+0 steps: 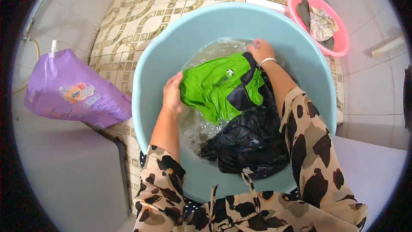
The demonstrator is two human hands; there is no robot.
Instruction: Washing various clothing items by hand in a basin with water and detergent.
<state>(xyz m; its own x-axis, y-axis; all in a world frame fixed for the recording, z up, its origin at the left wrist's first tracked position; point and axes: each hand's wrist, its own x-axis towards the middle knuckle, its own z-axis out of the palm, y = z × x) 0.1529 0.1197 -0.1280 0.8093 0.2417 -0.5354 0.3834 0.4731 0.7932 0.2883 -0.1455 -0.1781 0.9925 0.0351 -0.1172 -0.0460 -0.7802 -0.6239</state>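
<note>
A wet bright green shirt with dark navy panels is spread between my two hands inside a large light-blue tub. My left hand grips its left edge, the thumb on top and the other fingers hidden beneath. At the far right end of the shirt, my right hand is closed on the navy edge; a pale bangle circles that wrist. Sudsy, cloudy water lies under the cloth. A soaked black garment is bunched in the water on the near side, partly under the green shirt.
A purple pouch with a white spout stands left of the tub. A pink basin holding grey and pale cloths sits at the far right. A grey box-like surface is at the near left, a white one at the near right. Patterned tiles cover the floor.
</note>
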